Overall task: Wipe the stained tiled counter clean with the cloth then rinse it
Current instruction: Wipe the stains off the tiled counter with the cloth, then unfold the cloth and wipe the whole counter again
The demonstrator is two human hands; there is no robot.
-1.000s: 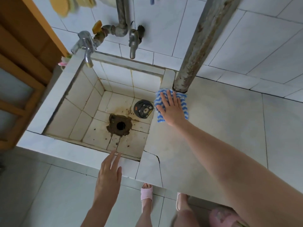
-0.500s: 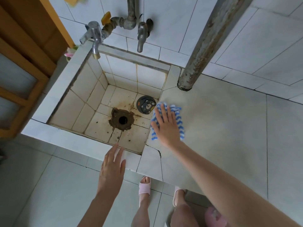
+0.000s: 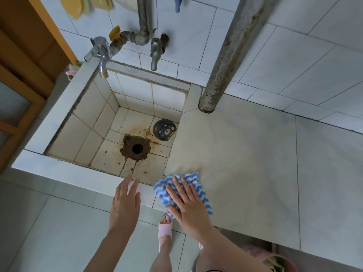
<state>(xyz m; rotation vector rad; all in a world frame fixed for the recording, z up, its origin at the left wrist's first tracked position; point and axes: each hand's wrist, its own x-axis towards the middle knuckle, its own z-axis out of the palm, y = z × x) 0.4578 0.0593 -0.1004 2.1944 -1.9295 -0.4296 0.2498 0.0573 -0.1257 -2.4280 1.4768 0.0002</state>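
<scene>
Right hand (image 3: pixel 188 207) fingers (image 3: pixel 176 190) straight, spread, pressing flat on the blue-white cloth (image 3: pixel 193 178). I see cloth past the fingertips and on both sides of the palm. It lies on the worktop (image 3: pixel 245 163) at its near corner, just beside the sink (image 3: pixel 64 169). Left hand (image 3: pixel 124 203) flat, fingers straight and together, over the sink's front rim; contact unclear.

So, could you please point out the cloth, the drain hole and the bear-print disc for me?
cloth (image 3: pixel 191 177): head view, bare striped far corner.
drain hole (image 3: pixel 137 148): head view, dark open centre.
bear-print disc (image 3: pixel 164 129): head view, the bear's face.
</scene>
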